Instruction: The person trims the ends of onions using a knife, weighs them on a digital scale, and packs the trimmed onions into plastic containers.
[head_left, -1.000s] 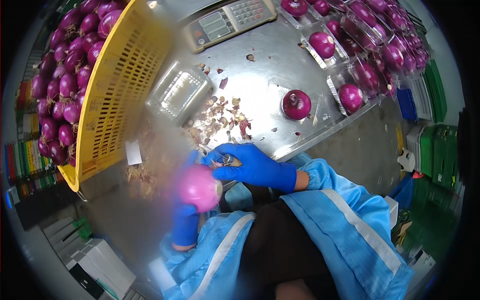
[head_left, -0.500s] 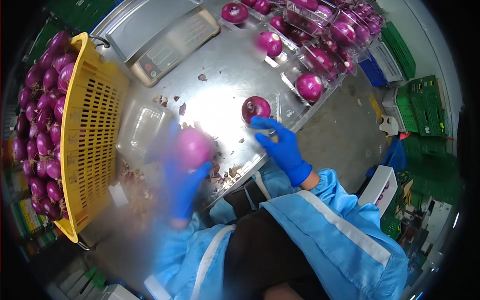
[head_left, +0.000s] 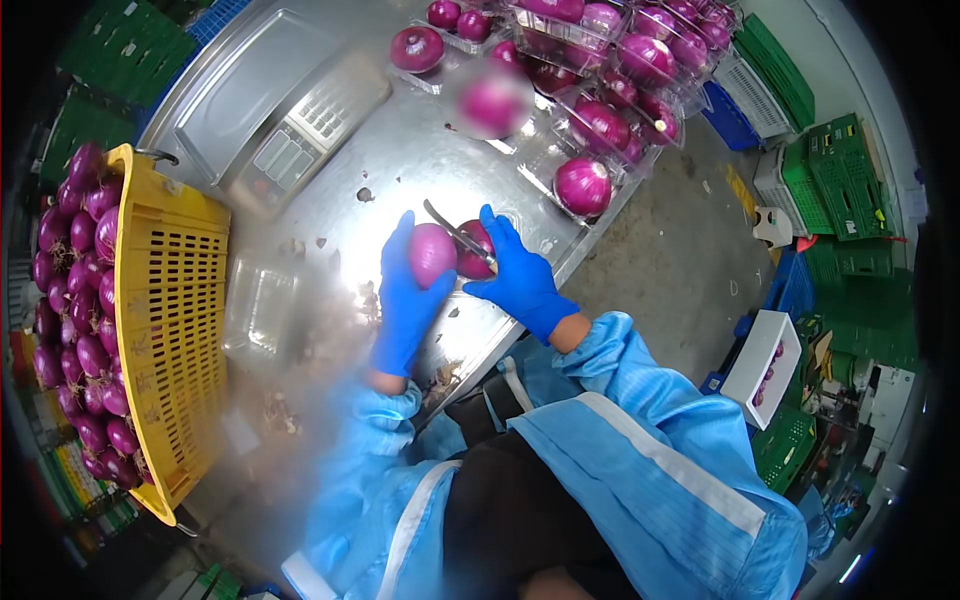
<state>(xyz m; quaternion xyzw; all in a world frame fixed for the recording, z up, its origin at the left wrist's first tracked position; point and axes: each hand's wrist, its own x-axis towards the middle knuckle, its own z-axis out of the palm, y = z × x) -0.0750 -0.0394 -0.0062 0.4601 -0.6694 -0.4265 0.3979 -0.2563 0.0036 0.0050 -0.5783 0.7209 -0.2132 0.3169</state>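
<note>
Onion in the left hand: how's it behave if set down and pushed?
The onion will probably roll: it's nearly round, and the metal table looks smooth. Its sheen suggests it could be slippery. Likely firm, since no denting shows in the left hand's grip.

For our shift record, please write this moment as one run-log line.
left hand: holding onion | right hand: holding knife, at second onion | scale: on table
</note>
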